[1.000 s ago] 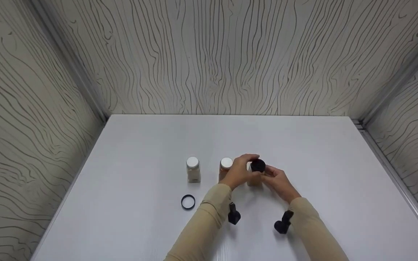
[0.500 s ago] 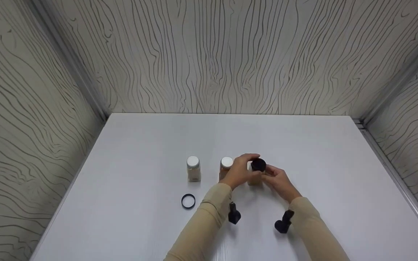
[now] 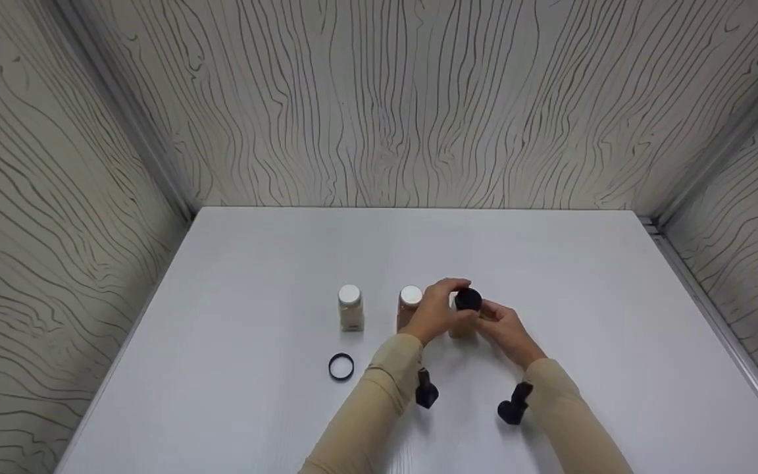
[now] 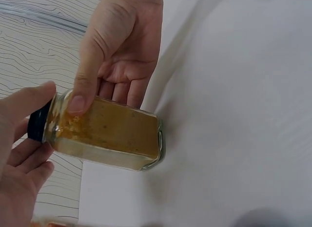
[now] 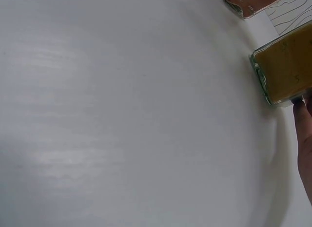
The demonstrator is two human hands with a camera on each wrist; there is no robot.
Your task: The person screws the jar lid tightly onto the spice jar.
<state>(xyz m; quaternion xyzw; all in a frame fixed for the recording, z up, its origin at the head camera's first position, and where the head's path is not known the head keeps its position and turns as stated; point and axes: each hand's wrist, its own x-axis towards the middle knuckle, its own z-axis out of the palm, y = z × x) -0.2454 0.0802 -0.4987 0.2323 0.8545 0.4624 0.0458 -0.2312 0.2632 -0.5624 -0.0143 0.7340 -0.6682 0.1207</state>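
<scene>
A glass jar of brownish-yellow powder (image 4: 107, 129) stands on the white table with a black lid (image 3: 468, 300) on top. My left hand (image 3: 439, 311) grips that lid, thumb on one side and fingers on the other. From the right, my right hand (image 3: 509, 333) holds the jar's glass body; its thumb lies across the glass near the neck in the left wrist view. Just left of the hands is a jar of reddish contents (image 5: 256, 2) with a white top (image 3: 410, 295), partly hidden by my left hand in the head view.
Farther left stands a jar with pale contents (image 3: 351, 317) and a white top. In front of it lies a round black ring (image 3: 341, 379), white inside. Patterned panels (image 3: 379, 105) rise behind the table (image 3: 254, 263) and at both sides.
</scene>
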